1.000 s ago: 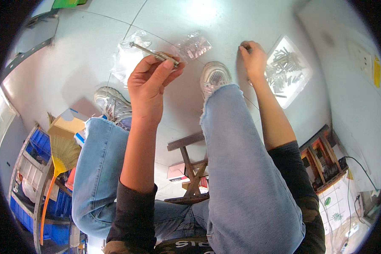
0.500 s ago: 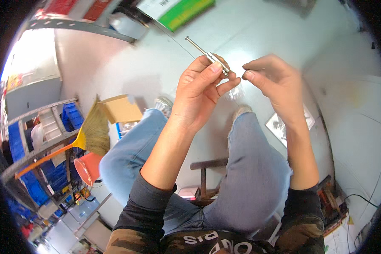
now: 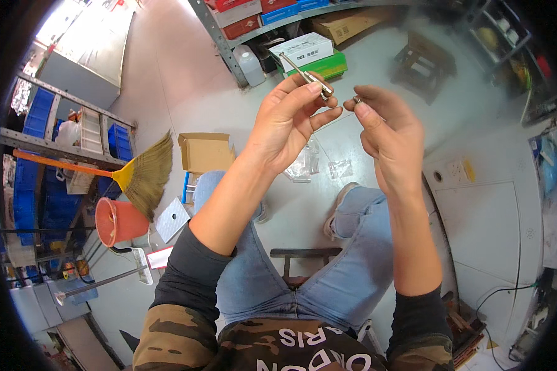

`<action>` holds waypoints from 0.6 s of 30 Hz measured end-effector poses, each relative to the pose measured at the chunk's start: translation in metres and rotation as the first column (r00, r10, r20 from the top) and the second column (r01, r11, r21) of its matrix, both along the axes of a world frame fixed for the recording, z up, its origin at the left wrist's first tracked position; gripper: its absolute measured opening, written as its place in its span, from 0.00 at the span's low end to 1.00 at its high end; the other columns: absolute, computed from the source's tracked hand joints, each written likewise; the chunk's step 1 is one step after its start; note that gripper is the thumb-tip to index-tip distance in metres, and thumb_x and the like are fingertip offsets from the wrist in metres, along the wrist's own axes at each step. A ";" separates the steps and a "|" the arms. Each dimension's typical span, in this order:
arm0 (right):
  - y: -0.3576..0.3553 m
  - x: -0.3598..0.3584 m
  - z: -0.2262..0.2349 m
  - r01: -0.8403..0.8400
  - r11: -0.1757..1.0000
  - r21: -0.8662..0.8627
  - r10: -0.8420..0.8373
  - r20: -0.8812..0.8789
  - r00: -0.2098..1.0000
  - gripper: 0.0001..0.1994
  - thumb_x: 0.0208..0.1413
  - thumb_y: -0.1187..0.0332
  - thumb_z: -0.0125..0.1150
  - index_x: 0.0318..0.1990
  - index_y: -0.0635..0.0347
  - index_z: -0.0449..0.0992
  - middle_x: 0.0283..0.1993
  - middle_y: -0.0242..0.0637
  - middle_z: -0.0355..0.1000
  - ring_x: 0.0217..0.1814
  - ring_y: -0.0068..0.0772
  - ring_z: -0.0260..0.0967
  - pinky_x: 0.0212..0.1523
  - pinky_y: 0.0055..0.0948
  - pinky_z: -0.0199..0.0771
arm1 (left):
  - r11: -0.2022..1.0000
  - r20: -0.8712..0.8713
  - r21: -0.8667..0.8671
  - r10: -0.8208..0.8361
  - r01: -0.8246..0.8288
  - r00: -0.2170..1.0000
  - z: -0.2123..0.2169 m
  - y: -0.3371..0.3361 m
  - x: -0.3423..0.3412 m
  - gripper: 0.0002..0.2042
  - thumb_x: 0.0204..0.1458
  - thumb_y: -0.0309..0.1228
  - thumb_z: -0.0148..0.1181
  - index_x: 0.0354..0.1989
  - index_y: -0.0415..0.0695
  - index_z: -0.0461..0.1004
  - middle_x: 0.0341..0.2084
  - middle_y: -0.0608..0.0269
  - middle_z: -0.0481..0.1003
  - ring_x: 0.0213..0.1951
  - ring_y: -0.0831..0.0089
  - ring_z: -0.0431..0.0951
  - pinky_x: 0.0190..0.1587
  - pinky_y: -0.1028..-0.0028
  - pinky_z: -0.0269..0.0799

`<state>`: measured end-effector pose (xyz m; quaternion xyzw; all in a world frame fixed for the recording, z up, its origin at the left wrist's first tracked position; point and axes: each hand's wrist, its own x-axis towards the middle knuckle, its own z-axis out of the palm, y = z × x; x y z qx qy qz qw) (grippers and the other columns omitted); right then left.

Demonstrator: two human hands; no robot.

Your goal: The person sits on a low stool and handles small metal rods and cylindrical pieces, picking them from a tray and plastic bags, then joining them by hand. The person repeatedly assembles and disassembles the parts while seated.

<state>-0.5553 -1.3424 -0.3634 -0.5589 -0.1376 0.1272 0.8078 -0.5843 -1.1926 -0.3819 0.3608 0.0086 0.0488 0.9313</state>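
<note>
Seen from above, a seated person's left hand (image 3: 291, 120) grips a long metal bolt (image 3: 303, 75) between thumb and fingertips, raised over the knees, while the right hand (image 3: 387, 133) pinches a small metal nut (image 3: 356, 99) just beside the bolt's near end.

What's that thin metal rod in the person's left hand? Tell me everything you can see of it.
The metal rod is slim, straight and silvery, like a long bolt or pin. It tilts, its free end pointing up and to the left, away from the person. The lower end looks thicker and is pinched between the thumb and fingertips of the left hand. The right hand holds a tiny ring-like piece close beside that end; whether they touch is unclear.
</note>
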 end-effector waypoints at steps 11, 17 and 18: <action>0.084 0.047 -0.071 0.044 0.998 -0.036 -0.046 -0.057 0.997 0.10 0.48 0.72 0.61 0.37 0.67 0.73 0.31 0.33 0.71 0.15 0.08 0.50 0.13 0.12 0.45 | 0.992 -0.070 0.025 0.125 -0.123 0.990 -0.068 0.059 0.036 0.06 0.50 0.26 0.53 0.36 0.41 0.68 0.31 0.61 0.72 0.36 0.72 0.73 0.43 0.69 0.72; 0.099 0.047 -0.095 0.119 0.973 -0.197 -0.106 0.075 0.992 0.08 0.49 0.73 0.60 0.37 0.65 0.74 0.33 0.34 0.73 0.27 0.14 0.64 0.27 0.14 0.63 | 0.981 -0.132 -0.170 0.077 -0.099 0.988 -0.100 0.068 0.035 0.06 0.50 0.27 0.54 0.35 0.40 0.69 0.31 0.60 0.72 0.36 0.69 0.73 0.43 0.68 0.71; 0.100 0.046 -0.096 0.118 0.972 -0.204 -0.104 0.080 0.991 0.08 0.48 0.73 0.60 0.37 0.65 0.74 0.34 0.34 0.73 0.29 0.16 0.66 0.30 0.15 0.64 | 0.978 -0.144 -0.188 0.068 -0.095 0.987 -0.102 0.068 0.035 0.06 0.50 0.27 0.54 0.35 0.40 0.69 0.31 0.60 0.72 0.36 0.69 0.73 0.43 0.68 0.71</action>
